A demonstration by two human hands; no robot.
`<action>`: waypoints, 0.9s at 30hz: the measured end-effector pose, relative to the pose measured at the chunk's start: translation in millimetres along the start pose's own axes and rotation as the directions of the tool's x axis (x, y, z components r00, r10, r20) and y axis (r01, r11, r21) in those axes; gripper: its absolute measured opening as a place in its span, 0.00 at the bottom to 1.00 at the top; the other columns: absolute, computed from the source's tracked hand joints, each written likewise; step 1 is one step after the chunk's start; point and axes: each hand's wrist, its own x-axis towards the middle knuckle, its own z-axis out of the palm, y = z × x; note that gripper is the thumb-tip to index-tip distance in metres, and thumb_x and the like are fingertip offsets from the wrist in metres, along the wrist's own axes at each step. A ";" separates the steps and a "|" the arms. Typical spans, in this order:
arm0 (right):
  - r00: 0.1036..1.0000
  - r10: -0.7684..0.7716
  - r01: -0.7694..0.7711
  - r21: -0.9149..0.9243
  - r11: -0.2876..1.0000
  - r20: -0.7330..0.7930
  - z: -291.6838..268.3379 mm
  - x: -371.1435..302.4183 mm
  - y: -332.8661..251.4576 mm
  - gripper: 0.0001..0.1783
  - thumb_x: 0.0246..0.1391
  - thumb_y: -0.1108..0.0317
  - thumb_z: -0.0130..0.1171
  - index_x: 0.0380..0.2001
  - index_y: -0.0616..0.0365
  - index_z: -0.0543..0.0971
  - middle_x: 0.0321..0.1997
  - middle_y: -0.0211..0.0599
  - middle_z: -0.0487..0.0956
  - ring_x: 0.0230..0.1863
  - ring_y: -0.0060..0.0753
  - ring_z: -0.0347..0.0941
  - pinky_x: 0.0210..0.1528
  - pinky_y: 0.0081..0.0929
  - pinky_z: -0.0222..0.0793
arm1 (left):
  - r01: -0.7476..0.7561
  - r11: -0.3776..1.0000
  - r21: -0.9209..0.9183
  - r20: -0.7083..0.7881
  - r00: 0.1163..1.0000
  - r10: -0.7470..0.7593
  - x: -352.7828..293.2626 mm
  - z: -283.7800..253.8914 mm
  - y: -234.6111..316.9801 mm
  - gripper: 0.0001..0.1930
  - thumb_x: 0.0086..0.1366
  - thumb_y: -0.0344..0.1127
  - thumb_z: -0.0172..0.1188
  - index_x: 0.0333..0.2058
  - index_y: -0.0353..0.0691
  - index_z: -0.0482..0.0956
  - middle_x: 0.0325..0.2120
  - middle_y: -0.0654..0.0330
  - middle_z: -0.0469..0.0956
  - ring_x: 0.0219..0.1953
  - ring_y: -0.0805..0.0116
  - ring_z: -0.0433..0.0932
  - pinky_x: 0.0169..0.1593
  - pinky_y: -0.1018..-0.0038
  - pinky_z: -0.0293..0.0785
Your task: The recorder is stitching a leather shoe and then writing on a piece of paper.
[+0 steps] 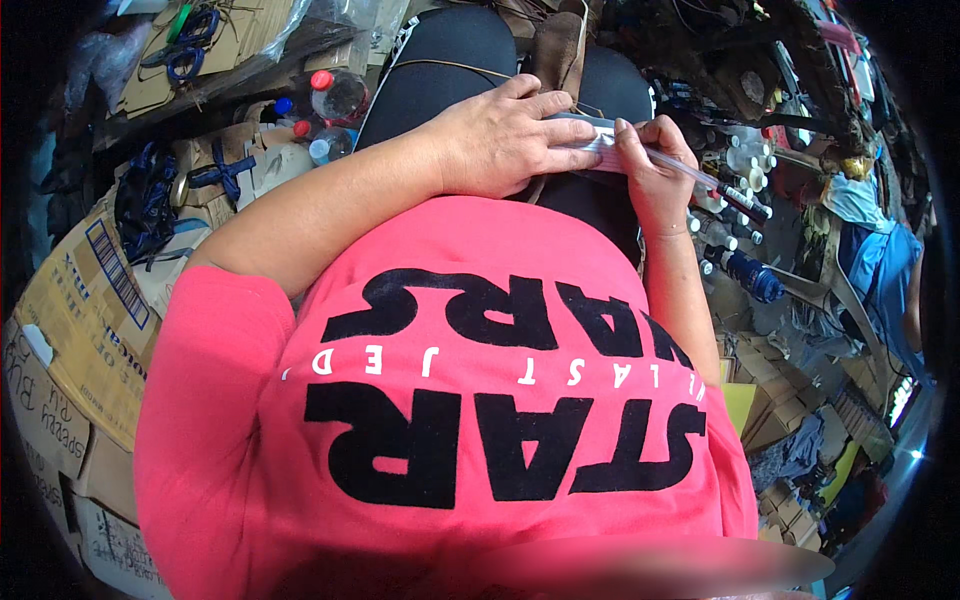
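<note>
On my lap, between my dark-clothed thighs, rests a small white lined piece of paper or pad (605, 152) with a grey edge. My left hand (500, 140) lies across its left part, fingers stretched out and apart over it. A pen (695, 174) with a clear barrel and a black end slants down to the right from my right hand (660, 180). Thumb and fingers of that hand pinch it close to the paper's right side. The pen's writing tip is hidden by the fingers. A brown strip of material (558, 55) hangs between my knees, just beyond the paper.
Left of my legs stand clear bottles (340, 98) with red and blue caps. Farther off, blue-handled scissors (187, 60) lie on cardboard. Cardboard boxes (95, 320) crowd the left side. Many small bottles (745, 160) lie at the right, near a blue cloth (875, 250).
</note>
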 end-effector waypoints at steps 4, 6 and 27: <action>0.998 -0.057 0.057 -0.098 0.994 0.001 -0.7 0.3 2.3 0.15 0.49 0.70 0.65 0.17 0.61 0.70 0.16 0.28 0.71 0.21 0.14 0.63 0.22 0.17 0.60 | 0.002 1.000 -0.012 -0.010 1.000 -0.002 -0.3 0.9 -0.2 0.26 0.54 0.36 0.60 0.54 0.60 0.72 0.54 0.69 0.68 0.56 0.64 0.64 0.57 0.63 0.61; 0.999 -0.034 0.034 -0.063 0.997 -0.006 -0.4 0.0 -0.3 0.15 0.49 0.70 0.65 0.17 0.61 0.70 0.16 0.27 0.71 0.20 0.14 0.63 0.22 0.16 0.60 | -0.003 1.000 0.000 -0.007 1.000 0.003 -0.5 0.6 -0.3 0.27 0.53 0.36 0.60 0.55 0.60 0.72 0.54 0.69 0.68 0.56 0.64 0.64 0.57 0.63 0.61; 1.000 0.005 -0.004 0.016 1.000 -0.022 -1.0 0.2 -2.3 0.14 0.49 0.71 0.64 0.17 0.60 0.70 0.17 0.25 0.69 0.21 0.12 0.60 0.22 0.15 0.59 | -0.011 1.000 0.009 -0.017 1.000 0.012 -0.9 2.6 -1.8 0.30 0.51 0.36 0.62 0.56 0.60 0.70 0.54 0.69 0.68 0.55 0.64 0.64 0.57 0.63 0.61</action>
